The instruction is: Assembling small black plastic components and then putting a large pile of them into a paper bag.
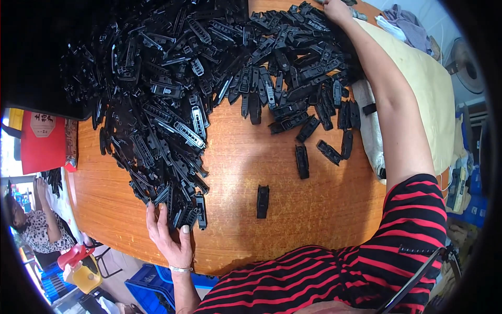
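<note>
A large heap of long, ribbed black plastic parts [167, 110] covers the left and far side of the wooden table. My left hand [170, 235] lies at the heap's near end, fingers stretched and thumb apart, touching the parts there. My right arm reaches far across; my right hand [337, 11] is at the upper rim of the view beside the far right parts. Its fingers are mostly cut off, so any hold is hidden. Chunkier black pieces [293, 107] lie massed at the right. One single black piece [263, 201] rests apart near me, lengthwise.
The wooden table [230, 157] curves round toward me. A pale cloth-covered bundle [429, 104] borders it on the right, with a fan [468, 65] beyond. At lower left are a blue crate [149, 288], a yellow stool [86, 277] and another person [47, 230].
</note>
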